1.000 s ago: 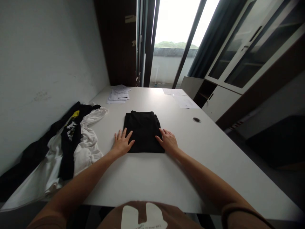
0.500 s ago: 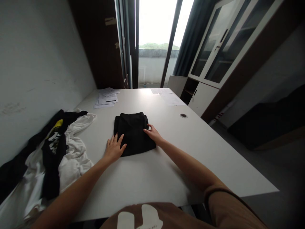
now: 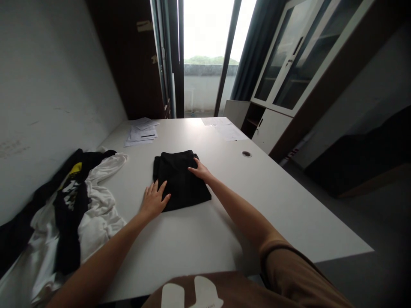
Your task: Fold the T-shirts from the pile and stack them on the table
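A black garment (image 3: 181,182), folded into a compact, roughly square bundle, lies on the white table in front of me. Its exact kind cannot be told from the folds. My left hand (image 3: 154,200) rests with fingers spread on the near left edge of the bundle, partly on the tabletop. On the far right edge lies my right hand (image 3: 201,170), thumb and fingers apart, touching the cloth.
Loose white and black clothes (image 3: 99,205) are heaped along the wall at the left. Papers (image 3: 141,131) lie at the table's far left, more sheets (image 3: 229,130) at the far right. A round cable hole (image 3: 246,154) is set in the white table (image 3: 272,205).
My right hand has slid away from me along the garment's right edge, toward its far corner. My left hand stays in place on the cloth.
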Demonstrator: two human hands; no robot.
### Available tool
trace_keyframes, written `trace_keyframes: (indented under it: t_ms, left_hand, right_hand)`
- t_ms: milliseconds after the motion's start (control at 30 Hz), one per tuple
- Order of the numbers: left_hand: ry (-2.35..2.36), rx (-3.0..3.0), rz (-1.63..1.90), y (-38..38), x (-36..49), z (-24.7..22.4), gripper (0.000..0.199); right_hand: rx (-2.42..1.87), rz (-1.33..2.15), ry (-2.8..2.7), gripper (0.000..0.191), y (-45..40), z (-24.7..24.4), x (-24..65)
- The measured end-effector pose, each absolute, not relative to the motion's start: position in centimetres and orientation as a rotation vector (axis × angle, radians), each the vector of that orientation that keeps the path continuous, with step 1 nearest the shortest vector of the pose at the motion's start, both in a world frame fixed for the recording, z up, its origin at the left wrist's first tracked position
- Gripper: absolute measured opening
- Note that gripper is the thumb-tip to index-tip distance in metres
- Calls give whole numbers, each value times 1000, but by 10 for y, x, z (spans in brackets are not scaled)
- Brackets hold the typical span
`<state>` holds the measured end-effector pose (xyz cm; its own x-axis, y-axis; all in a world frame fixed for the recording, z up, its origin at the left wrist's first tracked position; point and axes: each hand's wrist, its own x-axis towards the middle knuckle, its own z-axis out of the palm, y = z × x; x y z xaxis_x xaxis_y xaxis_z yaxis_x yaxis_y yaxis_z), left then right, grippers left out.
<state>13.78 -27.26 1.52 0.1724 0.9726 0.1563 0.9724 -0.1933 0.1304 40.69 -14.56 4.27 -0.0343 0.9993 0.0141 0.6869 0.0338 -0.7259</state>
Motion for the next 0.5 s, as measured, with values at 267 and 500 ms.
trace_keyframes:
  t_ms: [267, 500]
  left_hand:
    - [1860, 2303, 753, -265, 130, 24, 50]
    - [1800, 2252, 898, -259, 119, 20, 43]
  right_hand:
    - [-1603, 666, -1952, 54, -148, 40, 405]
    - [-1575, 527, -1983, 47, -121, 63, 470]
